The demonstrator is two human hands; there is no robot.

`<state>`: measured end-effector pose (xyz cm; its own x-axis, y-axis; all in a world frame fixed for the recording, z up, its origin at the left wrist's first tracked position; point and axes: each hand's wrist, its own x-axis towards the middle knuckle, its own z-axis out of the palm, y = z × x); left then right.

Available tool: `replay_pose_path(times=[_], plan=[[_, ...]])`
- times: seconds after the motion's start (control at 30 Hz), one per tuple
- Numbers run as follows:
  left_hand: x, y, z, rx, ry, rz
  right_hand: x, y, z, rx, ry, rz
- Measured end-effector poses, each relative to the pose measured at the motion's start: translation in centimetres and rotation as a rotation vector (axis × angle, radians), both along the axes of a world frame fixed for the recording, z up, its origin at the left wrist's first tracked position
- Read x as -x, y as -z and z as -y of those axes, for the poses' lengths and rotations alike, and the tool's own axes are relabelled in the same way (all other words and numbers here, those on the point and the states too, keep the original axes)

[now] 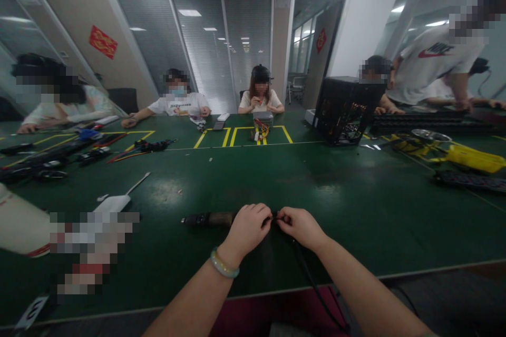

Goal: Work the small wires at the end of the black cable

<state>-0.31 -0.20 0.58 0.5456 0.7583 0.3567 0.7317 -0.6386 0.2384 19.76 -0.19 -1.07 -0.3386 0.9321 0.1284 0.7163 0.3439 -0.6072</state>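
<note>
An electric screwdriver (215, 219), dark with a brownish middle section, lies along the green table with its metal tip toward the left. My left hand (250, 229), with a pale bangle on its wrist, is closed around the tool's rear end and hides it. Close beside it, my right hand (299, 225) pinches the end of a black cable (310, 274) at the tool's tail. From there the cable drops over the front edge of the table. My fingers cover the joint, so I cannot tell whether plug and tool are fully together.
A white cup (23, 224) and a white adapter (113, 203) are at the left. Cables (152, 146) lie farther back. Across the table (253, 179) several people sit. A black computer case (343, 110) stands right of centre, and yellow parts (474, 158) lie far right.
</note>
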Motion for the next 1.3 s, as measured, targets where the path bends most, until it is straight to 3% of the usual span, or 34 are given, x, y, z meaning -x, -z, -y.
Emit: replay_pose_path(times=[1.3], plan=[[0.13,0.21,-0.05,0.032,0.017,0.046,-0.12,0.05,0.08,0.079,-0.019,-0.115]])
